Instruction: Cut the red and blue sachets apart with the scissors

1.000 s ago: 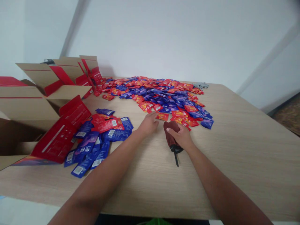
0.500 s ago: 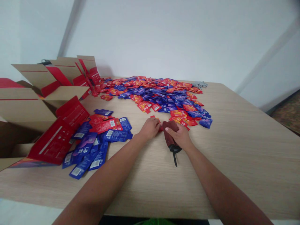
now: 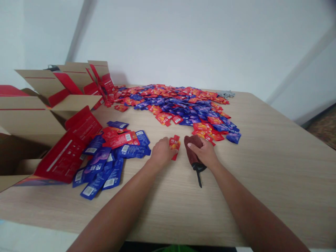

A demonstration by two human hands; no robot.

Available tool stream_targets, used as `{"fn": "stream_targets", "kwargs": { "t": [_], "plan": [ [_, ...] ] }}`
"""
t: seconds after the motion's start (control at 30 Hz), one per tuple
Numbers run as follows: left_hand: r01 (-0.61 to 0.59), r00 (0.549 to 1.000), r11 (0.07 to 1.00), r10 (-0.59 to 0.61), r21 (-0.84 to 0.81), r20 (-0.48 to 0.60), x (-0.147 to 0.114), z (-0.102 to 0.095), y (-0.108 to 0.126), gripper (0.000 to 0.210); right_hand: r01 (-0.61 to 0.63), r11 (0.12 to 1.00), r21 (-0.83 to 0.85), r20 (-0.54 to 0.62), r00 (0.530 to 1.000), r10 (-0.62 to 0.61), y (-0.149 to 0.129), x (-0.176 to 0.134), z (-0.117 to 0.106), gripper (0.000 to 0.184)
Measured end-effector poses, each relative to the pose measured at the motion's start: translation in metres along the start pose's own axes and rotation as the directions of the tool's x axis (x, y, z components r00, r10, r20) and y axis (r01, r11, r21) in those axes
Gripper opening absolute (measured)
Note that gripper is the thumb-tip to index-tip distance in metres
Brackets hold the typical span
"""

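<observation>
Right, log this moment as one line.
left hand: holds red-orange sachet | right hand: grips maroon pouch | beyond: red-and-blue sachet heap | left side: open cartons, smaller sachet pile

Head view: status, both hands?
Left hand holding red-orange sachet. Right hand gripping dark-brown item. Sachet and item apart. Sachet pile beyond both hands.

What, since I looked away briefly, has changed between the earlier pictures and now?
The left hand has taken hold of a red-orange sachet that lay by the near edge of the pile, and drawn it toward the person, turning it lengthwise. The right hand still grips the brown pouch; pile and open boxes otherwise look unchanged.
</observation>
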State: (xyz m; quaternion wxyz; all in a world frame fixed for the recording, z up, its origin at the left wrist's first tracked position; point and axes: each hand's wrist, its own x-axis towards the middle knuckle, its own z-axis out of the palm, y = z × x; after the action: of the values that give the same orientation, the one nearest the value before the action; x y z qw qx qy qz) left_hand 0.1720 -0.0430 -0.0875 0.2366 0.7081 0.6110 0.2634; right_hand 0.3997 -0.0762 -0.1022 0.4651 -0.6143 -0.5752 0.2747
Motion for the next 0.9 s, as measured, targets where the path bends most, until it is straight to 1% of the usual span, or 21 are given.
{"fn": "stream_targets", "kwargs": {
  "t": [0.07,0.1,0.13,0.17,0.2,0.23,0.27,0.3,0.33,0.37,0.43,0.47,0.53,0.6,0.7,0.77,0.83,0.9],
  "plan": [
    [-0.036,0.999,0.994,0.037,-0.1,0.01,-0.003,0.003,0.0,0.025,0.005,1.0,0.019,0.013,1.0,-0.005,-0.001,-0.002,0.001,0.043],
    [-0.038,0.999,0.981,0.04,-0.188,0.007,-0.006,0.005,0.002,0.021,0.011,0.999,0.032,0.022,1.0,-0.012,-0.001,-0.004,0.002,0.043],
    [-0.018,1.0,0.951,0.021,-0.309,0.007,-0.009,0.008,0.005,0.018,0.02,0.999,0.047,0.029,0.999,-0.021,-0.001,-0.005,0.003,0.042],
    [0.026,1.0,0.888,-0.019,-0.459,0.019,-0.012,0.012,0.008,0.016,0.029,0.997,0.066,0.037,0.999,-0.031,-0.001,-0.007,0.004,0.042],
    [0.09,0.996,0.782,-0.068,-0.616,0.059,-0.014,0.016,0.012,0.016,0.039,0.996,0.086,0.047,0.998,-0.043,-0.002,-0.009,0.005,0.042],
    [0.163,0.987,0.64,-0.1,-0.751,0.129,-0.015,0.019,0.015,0.019,0.049,0.994,0.1,0.062,0.997,-0.056,-0.003,-0.011,0.006,0.042],
    [0.239,0.971,0.482,-0.101,-0.843,0.217,-0.016,0.021,0.018,0.025,0.062,0.993,0.103,0.084,0.994,-0.071,-0.004,-0.012,0.007,0.042],
    [0.312,0.949,0.336,-0.075,-0.889,0.305,-0.016,0.023,0.02,0.032,0.077,0.992,0.096,0.111,0.99,-0.088,-0.006,-0.014,0.007,0.042],
    [0.378,0.924,0.218,-0.03,-0.9,0.381,-0.015,0.024,0.022,0.038,0.098,0.992,0.078,0.14,0.984,-0.108,-0.008,-0.015,0.008,0.041],
    [0.44,0.895,0.132,0.017,-0.888,0.446,-0.014,0.023,0.022,0.038,0.123,0.991,0.053,0.171,0.977,-0.131,-0.011,-0.017,0.008,0.04],
    [0.542,0.837,0.026,0.081,-0.84,0.542,-0.011,0.021,0.022,0.025,0.196,0.981,-0.003,0.219,0.957,-0.191,-0.018,-0.019,0.008,0.034],
    [0.576,0.814,-0.01,0.097,-0.817,0.573,-0.01,0.019,0.021,0.02,0.242,0.97,-0.03,0.239,0.944,-0.228,-0.02,-0.019,0.008,0.031],
    [0.622,0.781,-0.056,0.115,-0.781,0.614,-0.009,0.017,0.019,0.029,0.316,0.945,-0.087,0.245,0.926,-0.287,-0.024,-0.02,0.01,0.027],
    [0.636,0.769,-0.055,0.126,-0.769,0.627,-0.01,0.016,0.018,0.036,0.321,0.936,-0.146,0.183,0.939,-0.293,-0.023,-0.019,0.012,0.026],
    [0.619,0.782,-0.021,0.12,-0.785,0.612,-0.012,0.018,0.02,0.035,0.213,0.954,-0.209,0.004,0.976,-0.217,-0.013,-0.014,0.013,0.033],
    [0.599,0.797,-0.006,0.105,-0.801,0.595,-0.013,0.02,0.022,0.032,0.151,0.965,-0.212,-0.083,0.982,-0.172,-0.006,-0.009,0.012,0.038],
    [0.594,0.8,-0.003,0.105,-0.804,0.591,-0.013,0.021,0.022,0.032,0.127,0.971,-0.204,-0.113,0.982,-0.152,-0.002,-0.006,0.01,0.039],
    [0.594,0.801,-0.015,0.102,-0.804,0.59,-0.012,0.022,0.021,0.032,0.132,0.969,-0.209,-0.092,0.984,-0.153,-0.002,-0.006,0.009,0.036]
  ]
}}
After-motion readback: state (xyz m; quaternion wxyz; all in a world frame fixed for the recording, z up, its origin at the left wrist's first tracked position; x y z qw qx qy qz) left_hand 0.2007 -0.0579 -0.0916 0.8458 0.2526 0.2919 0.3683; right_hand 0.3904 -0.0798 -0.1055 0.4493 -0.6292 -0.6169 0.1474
